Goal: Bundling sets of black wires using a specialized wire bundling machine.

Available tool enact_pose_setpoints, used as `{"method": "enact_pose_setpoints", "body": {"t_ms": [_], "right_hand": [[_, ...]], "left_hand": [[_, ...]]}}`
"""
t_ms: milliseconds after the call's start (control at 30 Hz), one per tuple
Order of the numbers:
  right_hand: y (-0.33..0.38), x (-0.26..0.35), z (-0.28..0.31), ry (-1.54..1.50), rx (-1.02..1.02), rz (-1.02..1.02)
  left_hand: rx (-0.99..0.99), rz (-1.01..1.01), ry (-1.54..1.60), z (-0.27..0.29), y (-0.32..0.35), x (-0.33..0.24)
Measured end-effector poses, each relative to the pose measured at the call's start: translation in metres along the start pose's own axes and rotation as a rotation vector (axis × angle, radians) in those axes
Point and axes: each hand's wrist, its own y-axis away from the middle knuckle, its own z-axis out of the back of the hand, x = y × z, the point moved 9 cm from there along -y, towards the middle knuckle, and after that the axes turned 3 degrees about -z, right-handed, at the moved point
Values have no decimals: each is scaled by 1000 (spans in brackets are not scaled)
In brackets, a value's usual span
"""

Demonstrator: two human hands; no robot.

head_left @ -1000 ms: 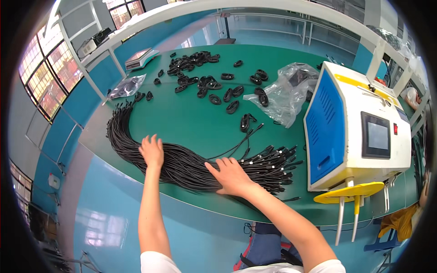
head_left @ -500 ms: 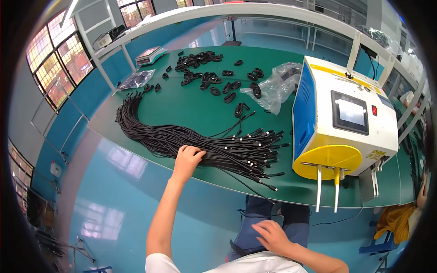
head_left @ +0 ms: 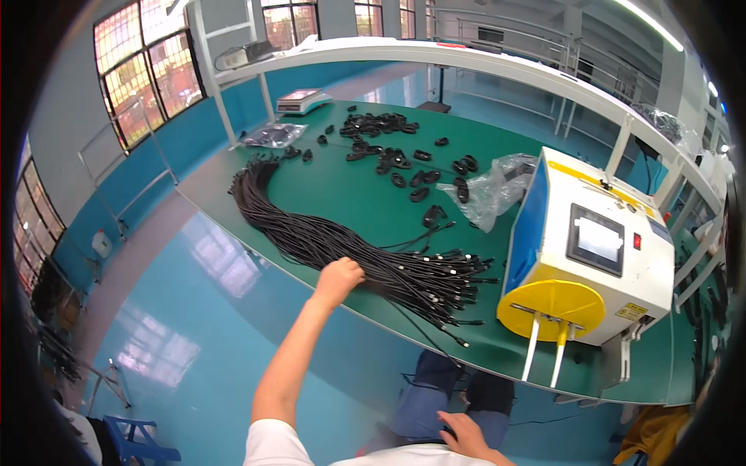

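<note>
A thick bundle of black cables (head_left: 311, 237) lies in a curve along the near side of the green table. Its loose ends fan out to the right, several with small pale tips. My left hand (head_left: 340, 281) rests at the near side of the bundle's middle, fingers curled in on the cables; exactly how many it grips is hidden. Low over my lap, off the table, is my right hand (head_left: 466, 436), thumb and fingers apart. A dark patch shows between them, which I cannot make out as a held thing.
A white and blue machine (head_left: 598, 241) with a screen, yellow disc (head_left: 544, 301) and two prongs stands at right. Coiled black cables (head_left: 381, 124) are scattered behind the bundle, near a clear plastic bag (head_left: 497, 190). A scale (head_left: 303, 101) sits far left; a white shelf (head_left: 420, 51) spans the back.
The whole view has tilted, so the table sits lower and further right in it. My left hand stays at the bundle, fingers more curled. My right hand has drawn lower, nearer my body.
</note>
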Motion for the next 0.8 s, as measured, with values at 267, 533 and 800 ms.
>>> {"method": "enact_pose_setpoints", "body": {"t_ms": [267, 533, 800], "right_hand": [[43, -46, 19, -63, -66, -385], [65, -58, 19, 50, -107, -295], [-134, 48, 39, -81, -225, 140]], "left_hand": [[-220, -21, 24, 80, -13, -52], [-214, 166, 337, 55, 12, -85], [-122, 172, 487, 75, 45, -79]]}}
